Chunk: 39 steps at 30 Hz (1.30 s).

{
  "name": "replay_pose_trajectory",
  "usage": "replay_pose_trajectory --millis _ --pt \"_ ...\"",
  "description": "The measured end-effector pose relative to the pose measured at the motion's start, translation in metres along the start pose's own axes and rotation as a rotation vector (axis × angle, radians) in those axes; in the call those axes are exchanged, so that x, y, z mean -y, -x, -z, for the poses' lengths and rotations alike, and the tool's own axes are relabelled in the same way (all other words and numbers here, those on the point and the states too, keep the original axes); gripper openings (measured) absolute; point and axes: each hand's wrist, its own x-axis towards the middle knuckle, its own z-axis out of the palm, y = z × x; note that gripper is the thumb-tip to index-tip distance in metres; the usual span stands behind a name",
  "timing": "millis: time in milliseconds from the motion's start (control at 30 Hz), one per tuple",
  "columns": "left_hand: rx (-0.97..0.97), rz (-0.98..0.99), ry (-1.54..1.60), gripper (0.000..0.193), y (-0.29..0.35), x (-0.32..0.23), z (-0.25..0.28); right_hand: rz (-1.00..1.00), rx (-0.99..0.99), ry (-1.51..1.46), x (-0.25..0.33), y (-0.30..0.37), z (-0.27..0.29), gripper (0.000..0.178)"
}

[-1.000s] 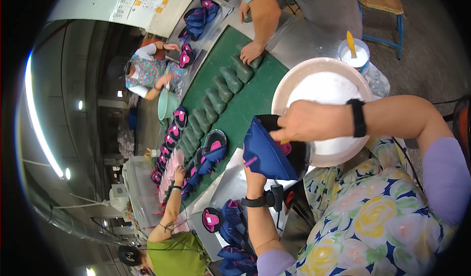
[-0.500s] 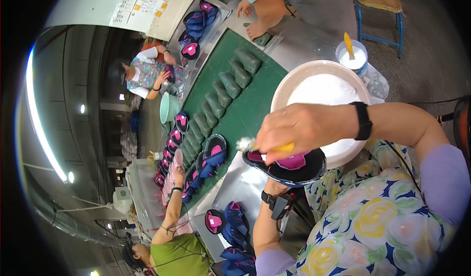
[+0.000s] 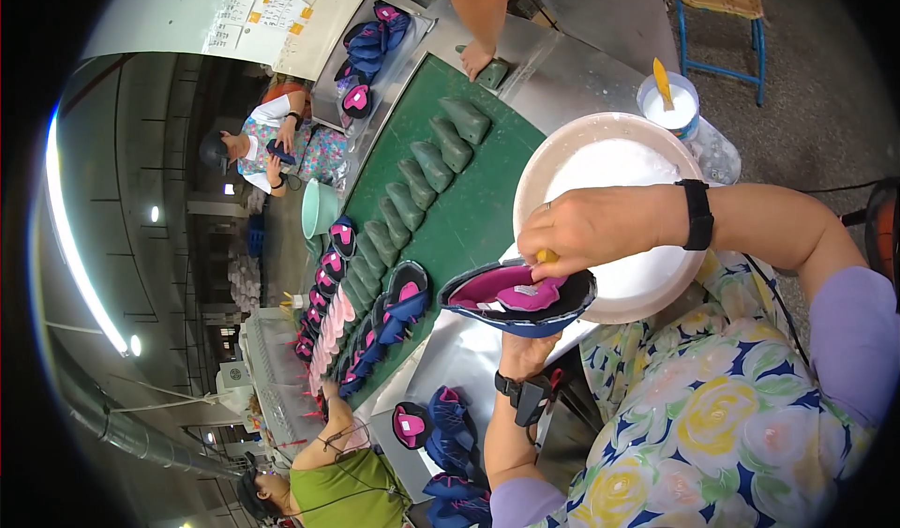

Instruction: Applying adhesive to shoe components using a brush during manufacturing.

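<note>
My left hand [image 3: 531,348] grips a navy shoe upper [image 3: 511,324] from underneath, its opening turned up so the pink lining and tongue show. In my right hand [image 3: 586,233], above the upper's right end, is a yellow-handled brush [image 3: 547,257]. Only a short piece of its handle shows; the bristles are hidden behind my fingers and the upper's edge. Just beyond my right wrist stands a wide pinkish basin [image 3: 544,165] of white liquid, partly covered by my hand and forearm.
A green conveyor belt [image 3: 502,158] carries grey-green shoe lasts [image 3: 433,167], pink lasts [image 3: 330,331] and several uppers [image 3: 405,294]. More uppers [image 3: 450,434] lie nearer me. A small tub [image 3: 684,120] with a yellow brush stands behind the basin. Co-workers [image 3: 342,481] work around the belt.
My right hand has turned and brought the brush from beyond the upper's left end back to its right side. The upper has tilted, showing more lining. A co-worker's hand has drawn back along the pink lasts.
</note>
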Motion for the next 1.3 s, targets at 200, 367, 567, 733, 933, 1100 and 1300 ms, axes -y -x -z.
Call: replay_pose_trajectory --millis 200,367,567,733,933,1100,1300 --pt "0.106 -0.082 -0.128 0.038 -0.006 -0.008 0.003 -0.299 -0.003 -0.223 -0.012 0.001 0.001 0.025" --pt "0.070 -0.207 -0.258 0.038 0.008 -0.031 0.005 -0.399 0.059 -0.245 -0.008 -0.001 0.020 0.026" --pt "0.076 -0.305 -0.408 0.039 0.001 -0.033 0.014 -0.029 -0.321 -0.152 -0.005 -0.002 0.008 0.021" --pt "0.061 -0.420 -0.537 0.040 -0.010 -0.041 0.016 -0.066 -0.022 -0.036 0.001 0.007 0.014 0.017" --pt "0.067 -0.527 -0.686 0.040 -0.012 -0.041 0.021 0.093 -0.124 -0.047 -0.003 0.000 0.006 0.020" --pt "0.061 -0.618 -0.822 0.041 -0.006 -0.049 0.032 -0.050 0.067 0.013 -0.005 0.012 0.008 0.021" --pt "0.015 -0.755 -0.954 0.042 -0.006 -0.067 0.039 -0.069 -0.346 -0.013 -0.006 0.015 0.028 0.018"
